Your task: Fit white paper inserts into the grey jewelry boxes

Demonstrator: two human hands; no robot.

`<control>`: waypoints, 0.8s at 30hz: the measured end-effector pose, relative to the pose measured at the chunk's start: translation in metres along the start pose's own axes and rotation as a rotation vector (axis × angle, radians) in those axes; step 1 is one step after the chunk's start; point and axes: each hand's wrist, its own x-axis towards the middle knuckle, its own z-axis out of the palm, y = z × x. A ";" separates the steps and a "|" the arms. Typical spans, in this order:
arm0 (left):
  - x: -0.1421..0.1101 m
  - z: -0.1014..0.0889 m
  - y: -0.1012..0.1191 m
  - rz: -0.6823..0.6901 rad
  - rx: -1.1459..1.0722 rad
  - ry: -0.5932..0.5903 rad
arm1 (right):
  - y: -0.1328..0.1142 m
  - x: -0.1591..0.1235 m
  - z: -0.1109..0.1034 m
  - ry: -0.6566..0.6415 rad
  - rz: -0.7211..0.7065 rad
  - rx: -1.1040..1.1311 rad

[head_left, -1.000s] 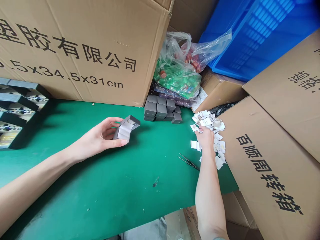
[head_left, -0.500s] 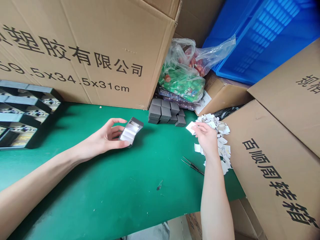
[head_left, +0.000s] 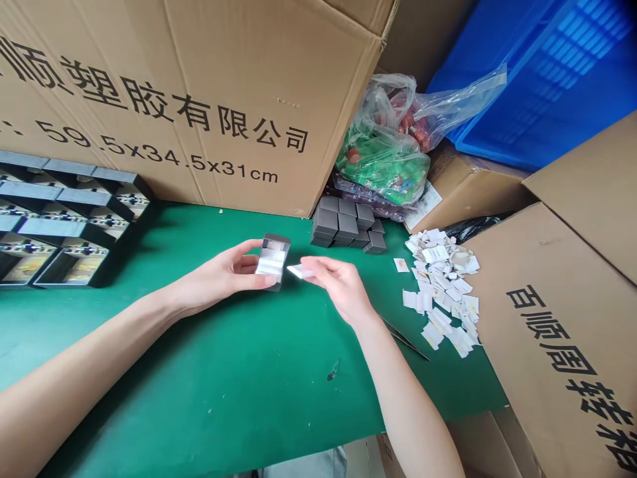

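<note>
My left hand (head_left: pixel 226 275) grips a small grey hinged box (head_left: pixel 273 259), open, with a white lining, just above the green table (head_left: pixel 223 372). My right hand (head_left: pixel 336 282) pinches a small white paper tag (head_left: pixel 300 271) right beside the open box, almost touching it. A heap of the same white tags (head_left: pixel 442 285) lies to the right. Closed grey boxes (head_left: pixel 346 224) are stacked at the back of the table.
A big cardboard carton (head_left: pixel 199 99) stands behind. Black trays with filled boxes (head_left: pixel 64 226) sit at the left. Tweezers (head_left: pixel 405 340) lie near the tag heap. A plastic bag (head_left: pixel 393 153), a blue crate (head_left: pixel 542 79) and more cartons (head_left: pixel 562 332) crowd the right.
My right hand lifted a tag from the heap and carried it left to the open box. The left hand turned the box more upright. The camera view shifted left.
</note>
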 end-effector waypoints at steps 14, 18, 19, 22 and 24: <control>-0.001 0.000 -0.001 0.005 0.075 -0.056 | -0.003 -0.002 -0.004 0.172 -0.094 -0.173; -0.003 0.008 -0.001 0.029 0.093 -0.040 | -0.005 -0.004 0.000 0.260 -0.217 -0.176; -0.004 0.012 -0.001 0.037 0.098 -0.040 | -0.006 -0.005 0.002 0.271 -0.240 -0.180; -0.006 0.021 -0.004 0.067 0.102 -0.065 | -0.006 -0.009 0.009 0.267 -0.283 -0.191; -0.007 0.026 -0.007 0.089 0.101 -0.088 | -0.007 -0.011 0.012 0.242 -0.296 -0.205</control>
